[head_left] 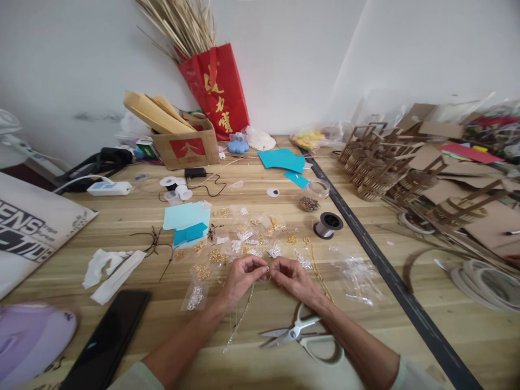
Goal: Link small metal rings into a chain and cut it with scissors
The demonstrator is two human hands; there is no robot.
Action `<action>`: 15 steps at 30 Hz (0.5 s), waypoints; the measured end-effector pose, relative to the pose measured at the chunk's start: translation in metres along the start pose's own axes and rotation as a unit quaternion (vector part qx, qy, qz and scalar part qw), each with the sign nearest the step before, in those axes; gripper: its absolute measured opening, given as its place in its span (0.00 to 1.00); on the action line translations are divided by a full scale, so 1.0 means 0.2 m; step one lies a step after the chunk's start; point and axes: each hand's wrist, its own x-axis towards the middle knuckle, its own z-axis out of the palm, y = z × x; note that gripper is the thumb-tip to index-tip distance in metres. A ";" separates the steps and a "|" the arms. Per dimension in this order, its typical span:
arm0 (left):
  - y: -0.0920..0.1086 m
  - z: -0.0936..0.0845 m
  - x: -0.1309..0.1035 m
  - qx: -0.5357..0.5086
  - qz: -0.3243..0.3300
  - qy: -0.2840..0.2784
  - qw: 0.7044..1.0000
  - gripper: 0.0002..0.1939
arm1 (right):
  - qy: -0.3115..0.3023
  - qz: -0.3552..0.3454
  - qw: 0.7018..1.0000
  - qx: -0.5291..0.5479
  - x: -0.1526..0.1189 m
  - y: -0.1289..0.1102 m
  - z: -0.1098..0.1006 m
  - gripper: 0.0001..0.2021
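Note:
My left hand (242,277) is closed in a pinch at the end of a thin silver chain (242,314), which hangs from my fingers down toward the table. A tiny ring-like piece shows at my left fingertips. My right hand (296,279) is also pinched, its fingertips almost meeting the left ones; what it grips is too small to make out. White-handled scissors (298,330) lie with parted blades below my right hand. A gold chain (319,271) runs along the table just right of that hand. Small bags of silver findings (274,250) and gold findings (217,256) lie just beyond my fingers.
A black phone (109,338) and white strips (116,276) lie at left. Beyond the bags are teal sheets (187,216), a wire spool (328,225) and a jar of beads (314,196). A dark strip (374,260) crosses the right side, near clear plastic bags (357,276).

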 end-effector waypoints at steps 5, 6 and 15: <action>0.00 0.00 0.01 -0.003 0.006 0.002 1.000 0.08 | -0.003 0.004 1.000 0.004 0.00 -0.01 0.00 0.16; 0.00 0.00 0.01 -0.001 0.008 0.001 1.000 0.08 | -0.004 0.005 1.000 0.005 0.00 -0.01 0.00 0.16; 0.02 0.00 -0.01 0.018 0.010 0.004 1.000 0.06 | -0.009 0.019 1.000 0.022 0.00 -0.02 0.00 0.17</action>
